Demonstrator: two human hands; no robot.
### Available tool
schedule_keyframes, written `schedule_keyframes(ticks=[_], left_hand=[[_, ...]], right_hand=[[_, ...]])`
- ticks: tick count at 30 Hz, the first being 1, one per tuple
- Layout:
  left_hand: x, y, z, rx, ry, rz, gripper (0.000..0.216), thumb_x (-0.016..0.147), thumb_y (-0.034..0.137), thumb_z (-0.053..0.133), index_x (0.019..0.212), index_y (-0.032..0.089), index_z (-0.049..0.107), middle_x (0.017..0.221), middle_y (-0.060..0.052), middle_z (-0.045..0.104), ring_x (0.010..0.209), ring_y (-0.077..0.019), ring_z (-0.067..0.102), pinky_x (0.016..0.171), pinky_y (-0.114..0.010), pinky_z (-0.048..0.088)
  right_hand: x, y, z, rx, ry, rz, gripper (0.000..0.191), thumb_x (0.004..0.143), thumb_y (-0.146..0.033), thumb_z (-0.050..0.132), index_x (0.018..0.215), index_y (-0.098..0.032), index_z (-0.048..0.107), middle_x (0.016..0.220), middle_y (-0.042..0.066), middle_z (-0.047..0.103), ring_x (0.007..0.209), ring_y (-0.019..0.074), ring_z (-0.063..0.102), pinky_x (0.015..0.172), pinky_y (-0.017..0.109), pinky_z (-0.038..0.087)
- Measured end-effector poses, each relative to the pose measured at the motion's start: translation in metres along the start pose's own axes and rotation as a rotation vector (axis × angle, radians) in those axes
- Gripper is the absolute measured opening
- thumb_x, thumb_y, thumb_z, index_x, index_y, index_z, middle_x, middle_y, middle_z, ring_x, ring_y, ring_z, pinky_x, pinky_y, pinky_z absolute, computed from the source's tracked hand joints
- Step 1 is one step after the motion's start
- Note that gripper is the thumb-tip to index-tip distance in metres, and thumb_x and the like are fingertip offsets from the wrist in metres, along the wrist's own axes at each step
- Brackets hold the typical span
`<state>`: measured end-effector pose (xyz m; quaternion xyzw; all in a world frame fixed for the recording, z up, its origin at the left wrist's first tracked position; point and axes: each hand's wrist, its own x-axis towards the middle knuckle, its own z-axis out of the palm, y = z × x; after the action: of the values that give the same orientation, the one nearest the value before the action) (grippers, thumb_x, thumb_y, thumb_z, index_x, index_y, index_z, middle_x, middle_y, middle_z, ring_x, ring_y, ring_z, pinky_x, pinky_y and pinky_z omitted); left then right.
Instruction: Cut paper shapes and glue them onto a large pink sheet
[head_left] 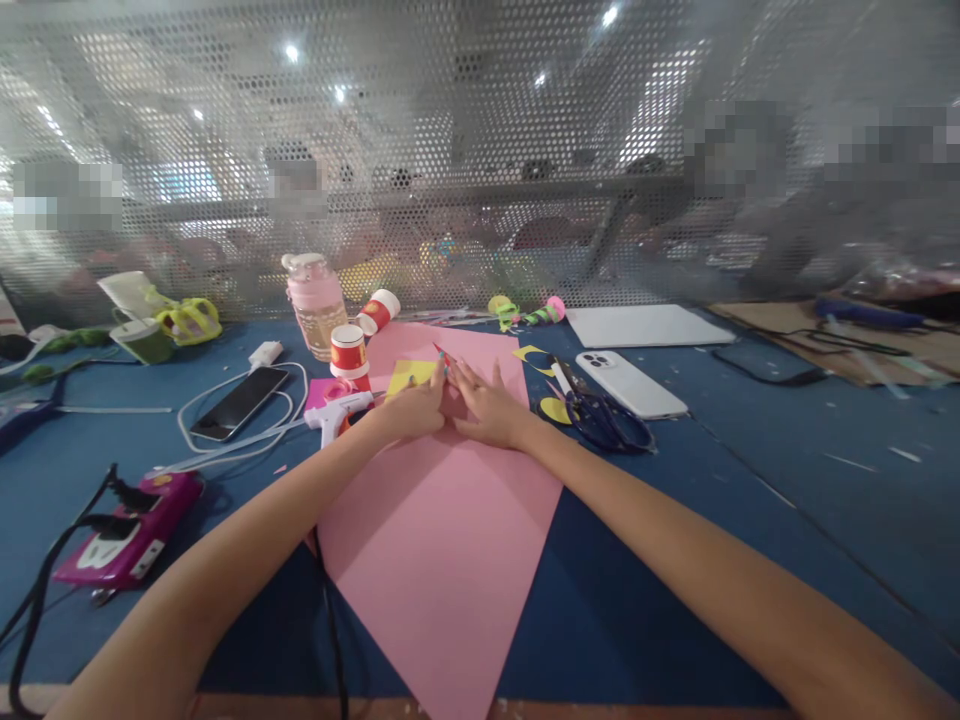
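Both of my hands rest over a large pink paper sheet point(442, 540). My left hand point(417, 408) is closed, with its fingers bent together. A thin pencil-like stick point(440, 351), red and teal, juts up from its fingertips; its lower part is hidden. Lying flat with fingers apart, my right hand point(491, 410) presses on the pink paper, its fingertips close to the left hand. A yellow paper piece point(405, 374) lies just beyond my left hand. To its left sits a white hot glue gun point(336, 412), partly in front of paper cups point(348, 352).
Dark-handled scissors point(607, 420) and a white phone point(630, 383) lie right of the paper. At left are a black phone point(240, 403), its white cable and a magenta power strip point(142, 530). A pink bottle point(311, 300) stands before the perforated metal screen point(450, 130).
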<state>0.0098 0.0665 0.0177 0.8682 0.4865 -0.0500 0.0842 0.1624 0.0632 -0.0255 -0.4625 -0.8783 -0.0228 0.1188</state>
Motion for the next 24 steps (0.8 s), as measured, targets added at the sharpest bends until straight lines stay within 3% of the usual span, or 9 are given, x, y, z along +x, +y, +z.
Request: schedule_keyframes(ticks=[4, 12, 17, 24], left_hand=[[0.0, 0.0, 0.005, 0.029, 0.064, 0.007, 0.087, 0.069, 0.012, 0.044, 0.141, 0.003, -0.005, 0.117, -0.022, 0.058, 0.11, -0.0288, 0.055, 0.082, -0.037, 0.044], [-0.008, 0.005, 0.006, 0.098, 0.102, 0.025, 0.082, 0.072, 0.01, 0.042, 0.141, 0.001, 0.0, 0.116, -0.023, 0.058, 0.112, -0.0302, 0.053, 0.084, -0.039, 0.043], [-0.012, 0.006, 0.003, 0.074, 0.081, 0.001, 0.083, 0.071, 0.008, 0.044, 0.141, 0.005, 0.0, 0.122, -0.022, 0.054, 0.111, -0.0296, 0.053, 0.082, -0.036, 0.045], [-0.014, 0.011, 0.003, 0.026, 0.063, 0.012, 0.087, 0.069, 0.007, 0.044, 0.141, 0.004, -0.005, 0.108, -0.019, 0.061, 0.097, -0.0263, 0.061, 0.074, -0.032, 0.047]], right_hand=[[-0.001, -0.002, -0.003, -0.044, 0.012, -0.012, 0.077, 0.081, -0.042, 0.035, 0.14, 0.002, 0.013, 0.143, 0.027, 0.021, 0.134, 0.0348, 0.018, 0.097, 0.07, 0.002], [-0.004, -0.003, -0.006, -0.009, 0.064, -0.044, 0.073, 0.078, -0.038, 0.035, 0.136, 0.005, 0.024, 0.14, 0.029, 0.027, 0.132, 0.0321, 0.027, 0.101, 0.065, -0.002], [-0.005, -0.002, -0.005, 0.034, 0.105, -0.03, 0.075, 0.078, -0.037, 0.036, 0.138, 0.003, 0.017, 0.141, 0.028, 0.028, 0.132, 0.0319, 0.027, 0.101, 0.066, 0.0], [0.0, -0.006, -0.005, -0.017, -0.018, -0.046, 0.079, 0.074, -0.032, 0.039, 0.14, 0.001, 0.012, 0.14, 0.027, 0.031, 0.131, 0.0304, 0.03, 0.103, 0.062, 0.003]])
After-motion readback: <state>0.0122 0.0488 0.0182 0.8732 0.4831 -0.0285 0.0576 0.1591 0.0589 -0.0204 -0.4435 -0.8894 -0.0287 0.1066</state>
